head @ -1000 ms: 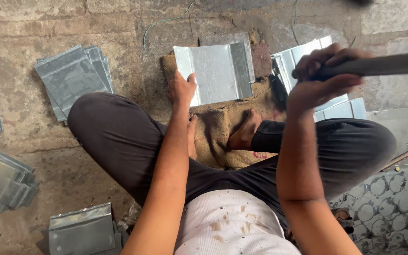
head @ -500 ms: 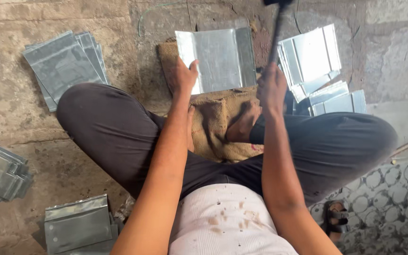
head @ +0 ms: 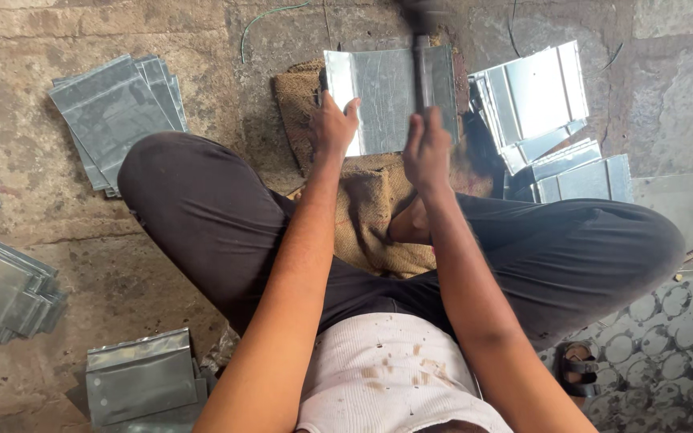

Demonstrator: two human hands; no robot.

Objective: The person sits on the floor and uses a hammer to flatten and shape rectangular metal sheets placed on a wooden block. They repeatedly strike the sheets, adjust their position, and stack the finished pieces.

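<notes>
1. Head view is centred on a bent metal sheet, which lies on a piece of burlap sacking spread on the stone floor in front of the seated person's crossed legs.

2. The sheet's near left corner is pinned by the left hand, fingers spread flat on the metal, so this grip is pressed down rather than wrapped around anything.

3. A hammer is held over the sheet by the right hand, whose grip is clamped around the handle; the head is blurred at the top edge of the picture, so its exact place above the metal cannot be told.

4. To the right of the sheet, a leaning pile of shiny metal pieces is seen close beside the sacking. A grey stack lies to the left, and further stacks rest at the left edge and near the knee.

5. A risk is judged from the closeness of the left hand's fingers to the hammer's line: a slightly misjudged blow could land on them.

6. A second risk is judged from the soft sacking: the sheet could skid or spring up under a blow if the hold-down pressure is eased, and its cut edges could nick the hand.
</notes>
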